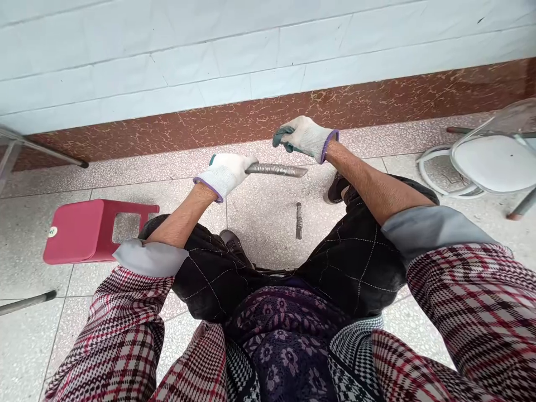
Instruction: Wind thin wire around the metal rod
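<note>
My left hand, in a white knit glove, is closed around one end of a grey rod with silvery wire wound along it. The rod points right, nearly level, its tip bare and slanted. Up and to the right of that tip hangs my right hand, in a white glove with dark green fingers. Its fingers are loosely bent and apart, and I see nothing in them. A shorter wire-wound rod lies on the floor between my feet.
A red plastic stool stands at the left. On the right is a chair with a white seat. Metal legs reach in from the left edge. Ahead, a white tiled wall has a brown marbled skirting.
</note>
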`<control>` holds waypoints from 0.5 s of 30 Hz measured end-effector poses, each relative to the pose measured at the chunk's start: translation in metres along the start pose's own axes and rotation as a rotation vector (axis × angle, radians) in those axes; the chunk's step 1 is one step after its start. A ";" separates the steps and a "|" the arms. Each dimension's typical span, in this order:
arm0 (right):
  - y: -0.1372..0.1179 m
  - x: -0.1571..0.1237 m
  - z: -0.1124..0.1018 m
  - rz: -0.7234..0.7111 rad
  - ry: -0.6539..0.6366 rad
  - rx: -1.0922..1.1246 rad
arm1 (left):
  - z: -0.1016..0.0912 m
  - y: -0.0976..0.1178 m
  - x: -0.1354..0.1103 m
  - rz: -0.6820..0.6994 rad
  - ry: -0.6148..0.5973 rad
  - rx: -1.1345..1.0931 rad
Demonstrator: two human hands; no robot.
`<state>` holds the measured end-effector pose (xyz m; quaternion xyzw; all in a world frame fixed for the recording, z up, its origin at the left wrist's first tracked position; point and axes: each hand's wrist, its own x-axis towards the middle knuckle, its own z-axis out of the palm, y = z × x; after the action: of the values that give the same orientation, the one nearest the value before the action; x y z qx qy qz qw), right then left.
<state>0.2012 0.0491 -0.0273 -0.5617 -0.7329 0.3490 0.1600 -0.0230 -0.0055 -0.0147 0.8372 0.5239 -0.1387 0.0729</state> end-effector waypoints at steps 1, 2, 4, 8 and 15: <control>0.000 0.001 0.004 -0.012 -0.016 0.011 | 0.000 -0.003 -0.001 -0.020 0.043 -0.090; -0.001 0.001 0.008 -0.020 -0.039 0.024 | 0.000 -0.007 -0.002 -0.032 0.097 -0.187; -0.007 -0.002 0.019 -0.026 -0.089 0.064 | 0.002 -0.013 -0.001 -0.044 0.213 -0.375; -0.024 -0.015 0.039 -0.017 -0.183 0.134 | 0.004 -0.023 0.007 -0.108 0.319 -0.568; -0.032 -0.025 0.048 -0.048 -0.268 0.270 | 0.010 -0.037 0.022 -0.266 0.142 -0.164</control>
<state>0.1565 0.0059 -0.0351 -0.4660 -0.7075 0.5118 0.1430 -0.0488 0.0267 -0.0299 0.7594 0.6436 -0.0442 0.0847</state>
